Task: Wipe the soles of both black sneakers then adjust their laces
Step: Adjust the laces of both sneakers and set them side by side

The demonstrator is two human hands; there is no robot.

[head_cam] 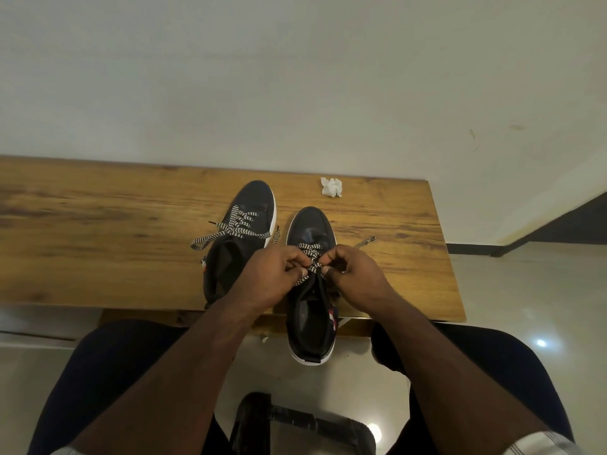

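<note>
Two black sneakers with white soles stand upright on the wooden table [98, 224], toes pointing away from me. The left sneaker [244, 211] lies untouched, its black-and-white laces spread loose over the tongue. The right sneaker [312, 310] sits closer, its heel hanging over the table's near edge. My left hand [269, 277] and my right hand [354, 274] meet above its tongue, each pinching a strand of the black-and-white lace [310, 254]. One lace end [364, 241] trails on the table to the right.
A crumpled white tissue [331, 187] lies near the table's far edge, behind the right sneaker. A white wall rises behind the table. My knees are below the near edge, with a dark object [295, 421] on the tiled floor between them.
</note>
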